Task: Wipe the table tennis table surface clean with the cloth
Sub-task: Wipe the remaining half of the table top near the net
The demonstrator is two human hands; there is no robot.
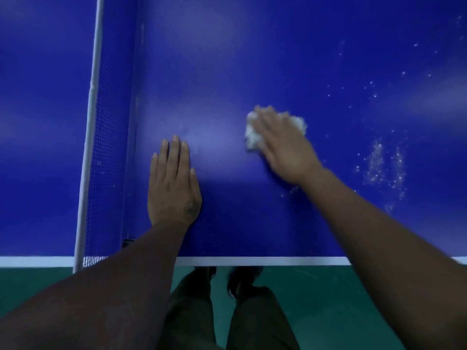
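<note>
1. 2 bare hands are on the blue table tennis table (252, 59), and I see them from the head camera looking down over the near edge.
2. My left hand (173, 183) lies flat, palm down, fingers straight and close together, holding nothing; it rests on the surface just right of the net (108, 147).
3. My right hand (283, 145) presses down on the white cloth (252, 137), which is bunched under the palm and fingers. The hand is blurred, so I cannot tell whether the fingers curl round the cloth or only lie spread over it.
4. The cloth sits on the table to the right of the left hand and apart from it; crumpled parts of it show at the left of the fingers and beyond the knuckles.
5. White specks and streaks (381, 168) lie scattered on the surface to the right of the cloth, thickest near the right forearm, thinner toward the far right corner.
6. The net runs away from me at the left, with its white top band (93, 97) plain to see.
7. Along the near edge runs a white border line (252, 260); below it I see green floor (328, 299) and my legs in dark trousers (192, 311).
</note>
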